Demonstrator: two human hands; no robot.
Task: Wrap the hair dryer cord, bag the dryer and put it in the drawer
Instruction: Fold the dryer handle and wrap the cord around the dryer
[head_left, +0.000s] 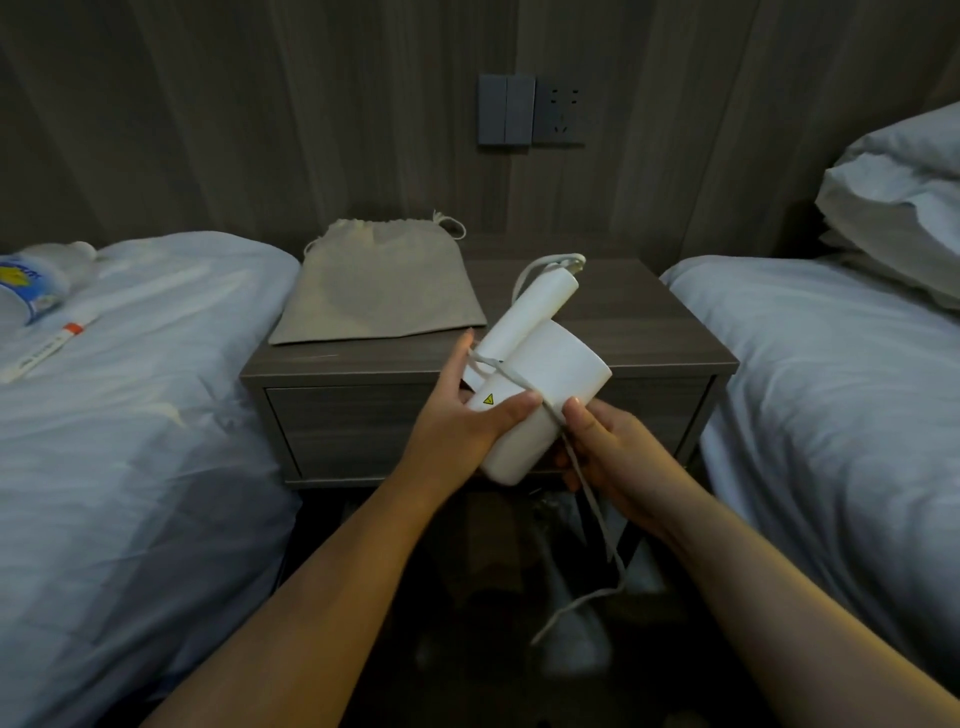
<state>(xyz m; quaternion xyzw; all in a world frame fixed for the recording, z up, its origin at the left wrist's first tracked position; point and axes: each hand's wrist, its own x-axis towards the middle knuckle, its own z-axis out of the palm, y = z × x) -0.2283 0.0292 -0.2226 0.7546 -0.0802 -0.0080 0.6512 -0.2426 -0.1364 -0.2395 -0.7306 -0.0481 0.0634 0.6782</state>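
so the white hair dryer (540, 384) is being held up just in front of the closed drawer (363, 431), left hand (462, 415) gripping its body with the thumb pinning the cord (596, 508), right hand (613, 452) pinching that cord. cloth bag (379, 286) is lying far left on the nightstand (649, 332).

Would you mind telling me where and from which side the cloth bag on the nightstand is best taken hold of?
I would pinch the cloth bag at its gathered mouth, the far edge by the wall, coming from above. It lies flat on the nightstand, so there is little to grip elsewhere, and the drawstring loop sticks out at that end.
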